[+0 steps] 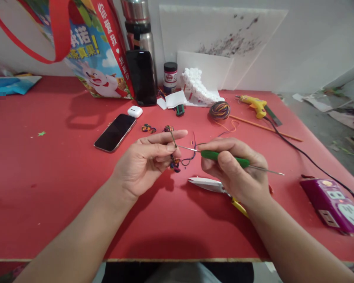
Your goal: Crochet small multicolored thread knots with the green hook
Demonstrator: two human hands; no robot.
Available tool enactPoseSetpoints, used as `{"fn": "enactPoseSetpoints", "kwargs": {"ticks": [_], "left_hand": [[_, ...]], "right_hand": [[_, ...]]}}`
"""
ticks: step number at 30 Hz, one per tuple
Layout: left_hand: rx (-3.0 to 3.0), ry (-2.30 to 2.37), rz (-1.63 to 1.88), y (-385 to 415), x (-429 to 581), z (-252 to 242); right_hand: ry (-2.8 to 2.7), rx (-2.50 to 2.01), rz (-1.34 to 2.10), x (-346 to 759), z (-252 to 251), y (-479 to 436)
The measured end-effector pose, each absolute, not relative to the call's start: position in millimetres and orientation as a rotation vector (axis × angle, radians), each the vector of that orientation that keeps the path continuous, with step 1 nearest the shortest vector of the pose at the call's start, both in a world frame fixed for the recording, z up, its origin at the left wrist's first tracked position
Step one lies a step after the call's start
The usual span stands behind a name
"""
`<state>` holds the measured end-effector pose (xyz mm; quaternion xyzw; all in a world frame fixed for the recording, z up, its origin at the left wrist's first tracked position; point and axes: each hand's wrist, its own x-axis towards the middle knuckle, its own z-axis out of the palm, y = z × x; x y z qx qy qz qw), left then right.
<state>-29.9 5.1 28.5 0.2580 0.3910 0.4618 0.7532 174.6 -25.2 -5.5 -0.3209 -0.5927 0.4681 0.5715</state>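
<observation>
Between thumb and fingers, my left hand (147, 159) pinches a small multicoloured crochet piece (175, 164), with a strand of yarn running up over the raised index finger. My right hand (238, 163) grips the green handle of a crochet hook (209, 155). The hook's thin metal shaft points left, and its tip meets the yarn at my left fingertips. Loose dark yarn (189, 160) curls on the table between the hands. Scissors (208, 184) with a yellow handle lie under my right hand, which partly hides them.
On the red table (61, 188) are a phone (115, 133), an earbud case (135, 111), a yarn ball (219, 111), an orange stick (265, 127), a yellow glue gun (255, 105) with a trailing cord, and a purple box (333, 204). A gift bag (103, 67) and a steel flask (137, 11) stand behind.
</observation>
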Motion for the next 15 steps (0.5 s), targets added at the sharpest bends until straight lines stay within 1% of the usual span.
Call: {"fn": "enactPoseSetpoints", "kwargs": {"ticks": [2,4,9,15], "left_hand": [[0.547,0.815,1.019,3,-25,26],[0.539,0.766,1.015,0,-20,23],[0.514,0.732,1.003,-2,-12,16],[0.516,0.798,1.033,3,-14,16]], "right_hand": [[-1.314,-0.723,1.113,167,-13,-27],[-1.305,-0.748,1.035,160,-20,-30],[-1.564,-0.849,0.684,155,-24,-30],[-1.854,-0.73,0.427,167,-15,-16]]}}
